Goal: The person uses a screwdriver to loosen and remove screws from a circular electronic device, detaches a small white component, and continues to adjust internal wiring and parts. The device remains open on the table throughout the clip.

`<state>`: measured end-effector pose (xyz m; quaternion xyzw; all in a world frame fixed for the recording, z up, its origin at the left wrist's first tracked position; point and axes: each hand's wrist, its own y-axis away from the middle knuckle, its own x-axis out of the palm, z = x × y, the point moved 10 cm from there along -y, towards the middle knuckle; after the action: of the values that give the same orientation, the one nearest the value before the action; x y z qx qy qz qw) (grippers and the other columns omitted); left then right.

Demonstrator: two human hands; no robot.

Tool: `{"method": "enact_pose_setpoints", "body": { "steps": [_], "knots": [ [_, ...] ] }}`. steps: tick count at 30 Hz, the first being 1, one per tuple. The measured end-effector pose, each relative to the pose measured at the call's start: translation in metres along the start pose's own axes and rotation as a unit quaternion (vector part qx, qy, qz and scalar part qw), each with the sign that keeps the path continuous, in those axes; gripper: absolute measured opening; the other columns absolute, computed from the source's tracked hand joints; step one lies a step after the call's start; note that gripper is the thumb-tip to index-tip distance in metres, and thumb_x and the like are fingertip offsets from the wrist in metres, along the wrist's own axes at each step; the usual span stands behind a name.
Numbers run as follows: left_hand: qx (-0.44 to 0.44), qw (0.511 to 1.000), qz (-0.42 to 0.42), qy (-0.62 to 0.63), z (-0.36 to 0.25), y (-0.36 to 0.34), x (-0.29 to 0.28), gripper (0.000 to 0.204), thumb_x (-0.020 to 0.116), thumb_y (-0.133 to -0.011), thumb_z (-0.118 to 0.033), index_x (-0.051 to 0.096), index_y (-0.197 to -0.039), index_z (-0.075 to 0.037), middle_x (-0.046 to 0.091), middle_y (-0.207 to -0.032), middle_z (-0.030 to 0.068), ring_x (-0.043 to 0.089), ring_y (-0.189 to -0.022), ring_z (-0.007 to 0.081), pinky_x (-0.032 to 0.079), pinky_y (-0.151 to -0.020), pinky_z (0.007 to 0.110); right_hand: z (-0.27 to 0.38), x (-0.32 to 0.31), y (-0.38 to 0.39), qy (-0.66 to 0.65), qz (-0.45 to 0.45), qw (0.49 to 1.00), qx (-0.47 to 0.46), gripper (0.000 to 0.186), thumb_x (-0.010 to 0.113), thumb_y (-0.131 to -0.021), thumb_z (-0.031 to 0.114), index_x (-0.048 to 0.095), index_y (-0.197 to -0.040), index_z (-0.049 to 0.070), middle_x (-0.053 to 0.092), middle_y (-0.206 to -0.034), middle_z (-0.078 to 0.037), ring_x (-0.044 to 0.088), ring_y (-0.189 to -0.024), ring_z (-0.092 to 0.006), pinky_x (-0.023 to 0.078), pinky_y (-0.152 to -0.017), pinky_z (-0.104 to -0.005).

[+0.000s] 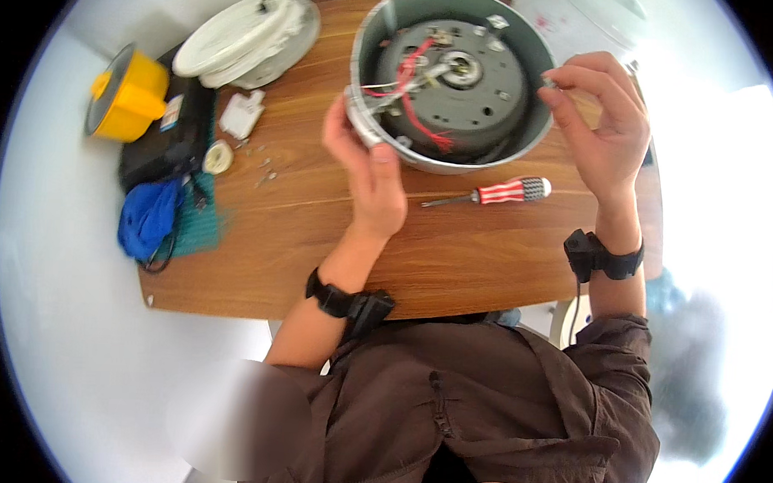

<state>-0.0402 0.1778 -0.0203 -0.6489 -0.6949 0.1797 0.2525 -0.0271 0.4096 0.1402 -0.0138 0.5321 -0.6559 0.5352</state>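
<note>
A round grey metal housing (365,38) sits at the back of the wooden table, holding a dark motor plate (494,92) with red and white wires (413,93). My left hand (363,168) grips its left side, fingers wrapped on the outer wall. My right hand (608,126) pinches a small silvery piece (547,80) at the right rim, too small to make out clearly. A red-striped screwdriver (500,193) with a checkered handle end lies in front of the housing.
At left are stacked white covers (228,36), a yellow pot-like container (135,92), a black case (147,152), blue cloth (149,216) on a green mat, a tape roll (218,158), a white part (240,114) and several small screws (265,173). A translucent lid (599,19) is behind.
</note>
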Motion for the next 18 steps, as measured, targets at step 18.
{"method": "enact_pose_setpoints", "body": {
  "steps": [18],
  "knots": [
    [-0.016, 1.0, 0.016, 0.014, -0.004, -0.003, 0.008, 0.079, 0.049, -0.099, -0.03, 0.01, -0.159, 0.004, 0.027, -0.164, 0.0218, 0.031, -0.152, 0.0302, 0.023, -0.125, 0.046, -0.128, -0.022, 0.146, 0.265, 0.137, 0.928, 0.224, 0.007, 0.076, -0.086, 0.015, 0.079, -0.091, 0.011, 0.067, -0.082, -0.004, 0.066, -0.09, -0.0231, 0.039, -0.092, -0.0398]
  ]
}}
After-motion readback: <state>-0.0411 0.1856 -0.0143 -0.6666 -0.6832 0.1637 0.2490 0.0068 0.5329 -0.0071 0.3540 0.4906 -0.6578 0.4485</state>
